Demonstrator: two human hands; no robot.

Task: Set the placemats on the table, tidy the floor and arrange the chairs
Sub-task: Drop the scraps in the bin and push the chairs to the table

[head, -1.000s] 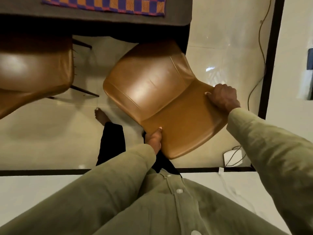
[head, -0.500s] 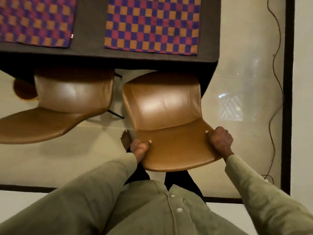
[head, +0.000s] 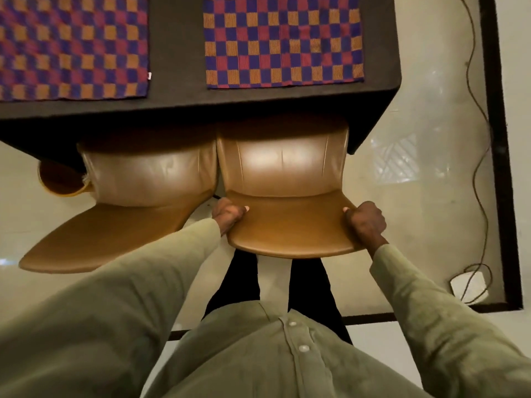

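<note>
Seen from above, the left hand (head: 228, 215) and right hand (head: 365, 222) each clench a side of a tan chair's backrest (head: 290, 228), steering its seat under the dark table (head: 178, 101), squarely facing the right checked placemat (head: 283, 41), beside a tucked second chair (head: 149, 179).

2 placemats on the table (head: 178, 53), one at 11 o'clock (head: 71, 47), one at 12 o'clock (head: 283, 41), 2 chairs side by side below, left chair (head: 143, 179), right chair (head: 287, 196), seats under the table edge, cable (head: 479, 156) on the floor at 3 o'clock

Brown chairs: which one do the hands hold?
The right chair, below the right placemat; left hand and right hand grip its backrest.
</note>
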